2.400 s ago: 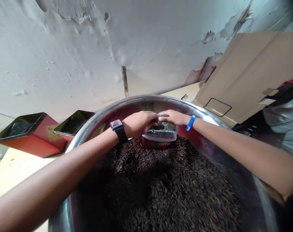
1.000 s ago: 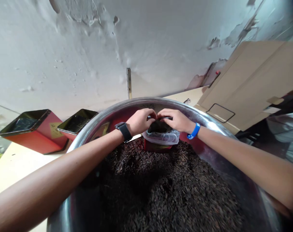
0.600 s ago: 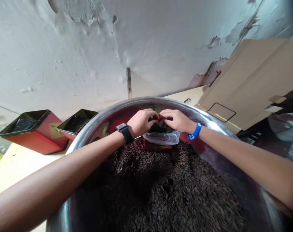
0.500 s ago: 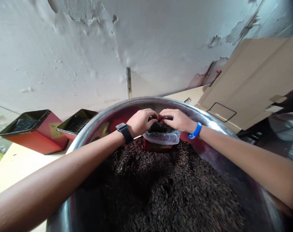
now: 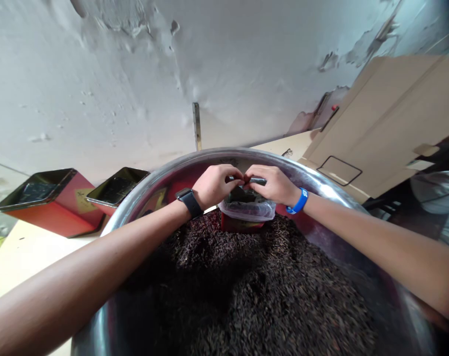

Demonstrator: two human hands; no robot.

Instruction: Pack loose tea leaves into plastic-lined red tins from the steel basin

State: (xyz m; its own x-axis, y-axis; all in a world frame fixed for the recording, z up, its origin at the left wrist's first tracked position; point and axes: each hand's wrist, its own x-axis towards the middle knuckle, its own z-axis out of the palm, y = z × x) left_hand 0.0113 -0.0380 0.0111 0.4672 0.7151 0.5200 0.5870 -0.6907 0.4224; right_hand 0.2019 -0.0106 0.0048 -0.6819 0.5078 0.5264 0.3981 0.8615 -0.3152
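Note:
A red tin [image 5: 243, 226] stands in the dark loose tea leaves [image 5: 284, 277] inside a large metal basin [image 5: 205, 154]. A clear plastic bag [image 5: 248, 211] lines the tin and is folded over its near rim. At the tin's far rim, my left hand [image 5: 215, 185] is closed, thumb and fingers pinching the bag's edge there. My right hand [image 5: 271, 184] pinches the same edge right beside it, so the fingertips of both hands nearly touch. The fingers partly hide the far rim and what lies between them. The inside of the tin looks dark.
Two open red tins, a larger one [image 5: 67, 217] and a smaller one [image 5: 115, 188], stand left of the basin on a pale table [image 5: 13, 264]. A cardboard box [image 5: 387, 118] is at the right. Behind rises a peeling wall [image 5: 128, 89].
Both hands stay at the tin's far rim, with only a slight shift of the fingers and wrists. The tin and tea leaves look the same.

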